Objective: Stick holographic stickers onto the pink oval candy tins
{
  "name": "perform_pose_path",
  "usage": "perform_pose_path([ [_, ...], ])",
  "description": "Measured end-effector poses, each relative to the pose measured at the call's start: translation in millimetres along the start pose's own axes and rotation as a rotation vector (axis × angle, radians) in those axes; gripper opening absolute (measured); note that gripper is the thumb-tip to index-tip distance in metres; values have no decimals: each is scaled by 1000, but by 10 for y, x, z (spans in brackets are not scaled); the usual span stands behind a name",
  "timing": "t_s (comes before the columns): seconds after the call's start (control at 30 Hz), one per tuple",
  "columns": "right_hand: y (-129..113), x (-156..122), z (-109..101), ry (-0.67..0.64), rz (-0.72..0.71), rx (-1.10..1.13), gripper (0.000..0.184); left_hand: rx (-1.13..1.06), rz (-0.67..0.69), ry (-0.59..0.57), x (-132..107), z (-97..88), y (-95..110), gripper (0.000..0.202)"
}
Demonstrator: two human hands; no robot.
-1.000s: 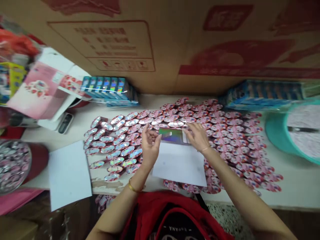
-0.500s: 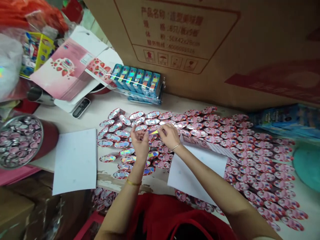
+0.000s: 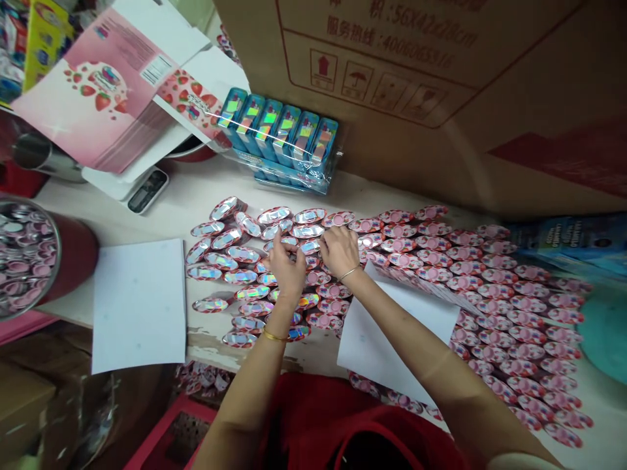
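Both hands have shifted off the paper [image 3: 392, 333] to the shiny end of the rows. Far left, a red bowl [image 3: 73, 254] is heaped with the same foil ovals. Left hand [image 3: 287, 269] and right hand [image 3: 340, 251] meet over the ovals [image 3: 235, 274] laid on the table [image 3: 196, 189], fingers curled narrow, nipping at one; which, I cannot tell. They look light, thin, slick and easily creased, so best taken by the rim. Far right is a teal basin [image 3: 605, 326], contents out of view.
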State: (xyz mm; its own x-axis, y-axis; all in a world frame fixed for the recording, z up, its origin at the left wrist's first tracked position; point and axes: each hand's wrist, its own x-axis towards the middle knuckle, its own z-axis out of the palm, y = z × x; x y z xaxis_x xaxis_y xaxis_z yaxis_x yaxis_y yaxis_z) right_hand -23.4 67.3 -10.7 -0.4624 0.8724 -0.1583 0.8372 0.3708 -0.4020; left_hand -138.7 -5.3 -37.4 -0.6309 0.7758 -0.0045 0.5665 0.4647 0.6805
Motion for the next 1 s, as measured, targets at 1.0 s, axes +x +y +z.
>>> perform_pose_path([
  [1.0, -219, -482, 238, 68, 66, 111, 23, 116, -53, -16, -228, -343, -185, 8],
])
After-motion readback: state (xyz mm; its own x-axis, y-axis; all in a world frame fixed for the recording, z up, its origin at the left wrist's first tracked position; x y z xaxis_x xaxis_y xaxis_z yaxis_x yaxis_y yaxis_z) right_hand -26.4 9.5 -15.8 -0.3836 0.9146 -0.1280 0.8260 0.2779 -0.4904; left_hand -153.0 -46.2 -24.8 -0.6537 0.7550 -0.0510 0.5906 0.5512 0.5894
